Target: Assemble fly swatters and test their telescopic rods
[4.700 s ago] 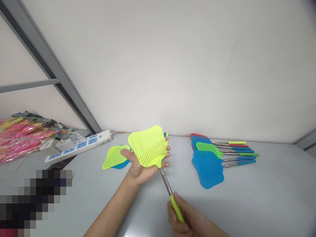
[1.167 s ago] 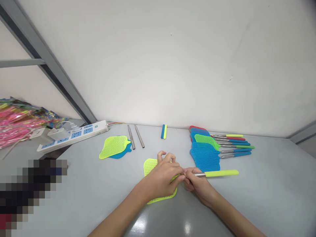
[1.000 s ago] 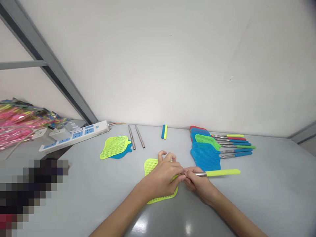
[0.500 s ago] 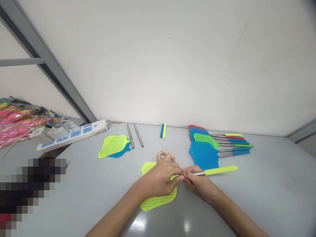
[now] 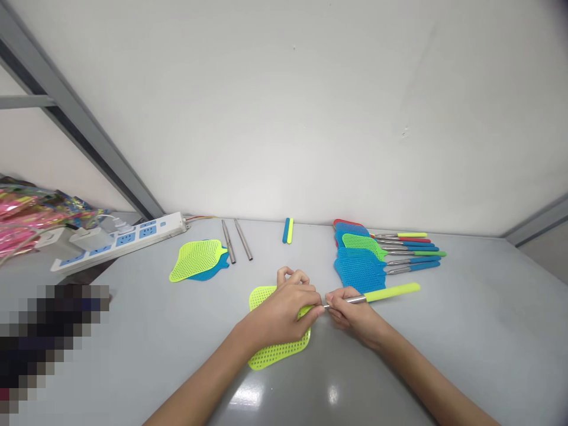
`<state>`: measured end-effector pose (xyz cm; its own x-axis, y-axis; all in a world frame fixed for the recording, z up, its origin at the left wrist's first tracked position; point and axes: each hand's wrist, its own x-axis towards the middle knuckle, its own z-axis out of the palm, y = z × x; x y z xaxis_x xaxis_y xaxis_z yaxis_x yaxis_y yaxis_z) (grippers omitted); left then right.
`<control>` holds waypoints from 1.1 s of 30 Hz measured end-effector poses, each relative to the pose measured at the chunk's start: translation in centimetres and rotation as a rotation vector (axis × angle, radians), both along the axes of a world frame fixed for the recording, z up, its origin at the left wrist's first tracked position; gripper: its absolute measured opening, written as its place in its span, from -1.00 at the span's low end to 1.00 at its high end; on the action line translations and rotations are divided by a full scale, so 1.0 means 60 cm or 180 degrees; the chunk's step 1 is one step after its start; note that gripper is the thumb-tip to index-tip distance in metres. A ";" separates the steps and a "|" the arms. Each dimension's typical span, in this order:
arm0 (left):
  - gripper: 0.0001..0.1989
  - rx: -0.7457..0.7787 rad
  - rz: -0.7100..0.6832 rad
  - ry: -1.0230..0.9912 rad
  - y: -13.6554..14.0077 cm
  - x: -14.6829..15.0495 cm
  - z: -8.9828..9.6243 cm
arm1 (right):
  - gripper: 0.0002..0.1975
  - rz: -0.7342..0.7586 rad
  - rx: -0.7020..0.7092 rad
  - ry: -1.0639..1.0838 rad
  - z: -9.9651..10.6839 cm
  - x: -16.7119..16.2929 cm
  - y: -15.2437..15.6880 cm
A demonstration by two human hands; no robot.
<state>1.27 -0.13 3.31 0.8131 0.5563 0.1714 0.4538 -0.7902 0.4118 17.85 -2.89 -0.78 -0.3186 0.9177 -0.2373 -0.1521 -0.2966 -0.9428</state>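
My left hand (image 5: 296, 305) is closed on the neck of a yellow-green perforated fly swatter head (image 5: 279, 353), covering part of its mesh. My right hand (image 5: 352, 313) pinches a metal rod (image 5: 356, 299) that carries a yellow-green handle sleeve (image 5: 393, 292) at its right end. The rod's thin tip shows between the two hands and meets the swatter head's neck at my left fingertips; how far it sits inside is hidden. Behind my right hand lies a stack of fly swatters (image 5: 361, 269) in blue, green and red, their handles pointing right.
Two loose swatter heads (image 5: 197, 259), yellow-green over blue, lie at the left beside two metal rods (image 5: 244, 239). Two handle sleeves (image 5: 290, 231) lie near the wall. A power strip (image 5: 146, 232) with plugs and shiny plastic packets (image 5: 35, 207) sit far left.
A short stretch of rod now shows between my hands, which have come slightly apart. The whole view has shifted a little, moving everything left and up.
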 end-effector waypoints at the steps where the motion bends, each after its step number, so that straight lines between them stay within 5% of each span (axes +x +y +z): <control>1: -0.78 0.0017 0.0042 0.0017 0.001 0.001 -0.003 | -0.63 -0.0030 -0.0016 0.0012 -0.002 0.000 0.001; 9: -0.71 0.0274 0.0447 -0.0088 0.010 -0.011 0.006 | -0.63 -0.0291 -0.0177 0.0299 -0.010 0.003 0.008; 13: -0.68 0.0356 0.1418 -0.0474 0.029 -0.022 0.003 | -0.64 -0.0558 -0.0208 0.0356 -0.007 0.008 0.008; 16: -0.57 -0.0125 0.2224 -0.0944 0.045 -0.027 -0.011 | -0.64 -0.0716 -0.0144 0.0502 -0.006 0.010 0.009; 18: -0.48 -0.1034 0.2492 -0.1198 0.050 -0.026 -0.022 | -0.64 -0.0782 -0.0131 0.0608 -0.007 0.010 0.009; 20: -0.45 -0.2101 0.2409 -0.1351 0.049 -0.023 -0.029 | -0.64 -0.0877 -0.0138 0.0676 -0.009 0.009 0.009; 22: -0.44 -0.2668 0.2255 -0.1435 0.045 -0.017 -0.032 | -0.63 -0.1049 -0.0129 0.0667 -0.011 0.008 0.010; 28: -0.48 -0.2341 0.2049 -0.1618 0.034 -0.012 -0.020 | -0.62 -0.1288 -0.0084 0.0572 -0.012 0.001 0.010; 33: -0.50 -0.2539 0.1749 -0.1976 0.032 -0.011 -0.011 | -0.61 -0.1238 -0.0079 0.0680 -0.010 -0.002 0.007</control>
<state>0.60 1.79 2.62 0.3259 0.9398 -0.1028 0.2004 0.0376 0.9790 17.73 -2.48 -1.35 0.0050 0.9738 -0.2272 -0.4474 -0.2010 -0.8714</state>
